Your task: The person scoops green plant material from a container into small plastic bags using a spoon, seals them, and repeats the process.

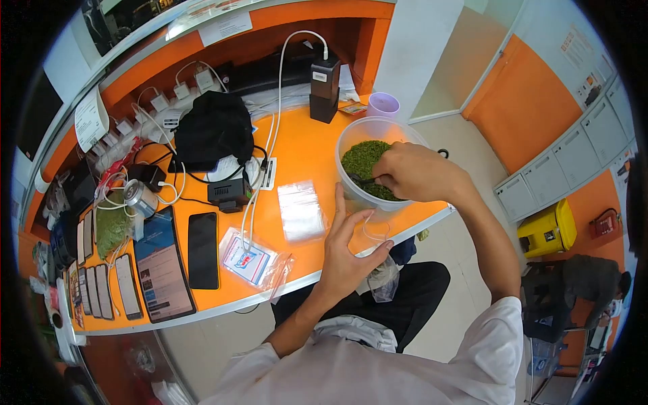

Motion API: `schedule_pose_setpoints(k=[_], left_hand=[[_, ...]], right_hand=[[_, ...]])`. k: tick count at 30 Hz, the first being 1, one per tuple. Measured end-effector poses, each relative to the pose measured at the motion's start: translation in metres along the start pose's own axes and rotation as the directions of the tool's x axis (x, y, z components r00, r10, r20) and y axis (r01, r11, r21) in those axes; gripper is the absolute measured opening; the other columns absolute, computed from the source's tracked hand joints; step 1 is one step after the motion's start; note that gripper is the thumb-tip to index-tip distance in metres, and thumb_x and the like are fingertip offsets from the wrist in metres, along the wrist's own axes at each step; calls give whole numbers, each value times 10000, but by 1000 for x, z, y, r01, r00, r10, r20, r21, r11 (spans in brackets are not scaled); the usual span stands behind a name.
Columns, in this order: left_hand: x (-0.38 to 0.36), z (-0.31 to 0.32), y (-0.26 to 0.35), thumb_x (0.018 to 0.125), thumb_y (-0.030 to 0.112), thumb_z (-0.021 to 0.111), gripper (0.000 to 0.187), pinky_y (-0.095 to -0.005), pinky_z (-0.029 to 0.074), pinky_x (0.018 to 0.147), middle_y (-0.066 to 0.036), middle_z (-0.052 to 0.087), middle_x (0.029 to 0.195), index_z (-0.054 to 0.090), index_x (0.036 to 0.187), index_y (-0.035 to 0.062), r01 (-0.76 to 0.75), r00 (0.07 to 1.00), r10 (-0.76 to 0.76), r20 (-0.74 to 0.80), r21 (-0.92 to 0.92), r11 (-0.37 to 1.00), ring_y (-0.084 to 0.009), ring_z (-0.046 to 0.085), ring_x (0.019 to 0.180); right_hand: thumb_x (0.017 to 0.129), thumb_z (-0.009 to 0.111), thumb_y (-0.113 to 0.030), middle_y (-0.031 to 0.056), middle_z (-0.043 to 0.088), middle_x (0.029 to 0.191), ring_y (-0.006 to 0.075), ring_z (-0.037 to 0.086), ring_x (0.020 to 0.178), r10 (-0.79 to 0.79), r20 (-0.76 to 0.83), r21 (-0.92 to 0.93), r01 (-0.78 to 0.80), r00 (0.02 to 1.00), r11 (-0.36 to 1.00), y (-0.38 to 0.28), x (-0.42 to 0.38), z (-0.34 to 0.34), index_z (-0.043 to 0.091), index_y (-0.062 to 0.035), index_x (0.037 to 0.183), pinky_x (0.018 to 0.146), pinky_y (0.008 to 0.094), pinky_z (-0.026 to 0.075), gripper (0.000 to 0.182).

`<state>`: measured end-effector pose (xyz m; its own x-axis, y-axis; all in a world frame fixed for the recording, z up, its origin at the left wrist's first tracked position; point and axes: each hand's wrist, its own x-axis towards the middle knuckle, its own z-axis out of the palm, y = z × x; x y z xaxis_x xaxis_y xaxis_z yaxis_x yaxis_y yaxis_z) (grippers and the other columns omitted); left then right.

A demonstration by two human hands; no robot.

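Note:
A translucent round tub (346,138) stands at the right end of the orange desk, with chopped green leafy material (362,158) inside. My right hand (413,170) reaches into it, fingers closed around a dark tool (362,179) whose working end is partly hidden in the greens. Below the tub's near side, my left hand (345,253) has its thumb and index finger spread around the mouth of a clear plastic bag (383,282). The bag hangs over my lap and has something in its bottom. Flat clear bags (300,210) lie left of the tub.
A labelled plastic packet (251,262), a black phone (203,251), a tablet (162,266) and several more phones lie leftward. A can (140,198), black cloth (214,129), cables and a black charging box (325,88) stand behind. A purple cup (383,105) is beyond the tub.

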<state>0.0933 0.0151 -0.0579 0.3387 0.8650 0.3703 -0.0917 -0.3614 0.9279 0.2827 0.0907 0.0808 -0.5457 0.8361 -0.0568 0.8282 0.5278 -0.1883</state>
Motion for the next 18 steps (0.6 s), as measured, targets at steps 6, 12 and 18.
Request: schedule_pose_setpoints(k=[6, 12, 18], left_hand=[[1, -3, -2, 826, -23, 809, 565, -454, 373, 1219, -298, 40, 1721, 565, 1333, -65, -44, 999, 45, -15, 4, 999, -354, 284, 1560], [1, -15, 4, 829, 37, 827, 571, -458, 365, 1215, -301, 163, 1706, 580, 1339, -36, -7, 999, 9, -33, 57, 998, -357, 296, 1562], [1, -39, 37, 790, 62, 862, 584, -411, 518, 1015, -183, 684, 1237, 604, 1304, -38, -22, 990, 49, -133, 202, 979, -295, 674, 1147]], right_hand=[[903, 660, -88, 170, 690, 713, 282, 654, 655, 49, 90, 248, -70, 995, 966, 7, -4, -16, 743, 51, 961, 672, 416, 513, 172], [905, 668, -115, 66, 682, 692, 126, 562, 587, 251, 188, 579, -314, 950, 753, 26, -17, -22, 722, 17, 923, 566, 310, 449, 143], [930, 681, -91, 2, 617, 708, 55, 440, 540, 412, 110, 711, -362, 904, 603, 40, -44, -31, 688, -28, 920, 489, 236, 335, 65]])
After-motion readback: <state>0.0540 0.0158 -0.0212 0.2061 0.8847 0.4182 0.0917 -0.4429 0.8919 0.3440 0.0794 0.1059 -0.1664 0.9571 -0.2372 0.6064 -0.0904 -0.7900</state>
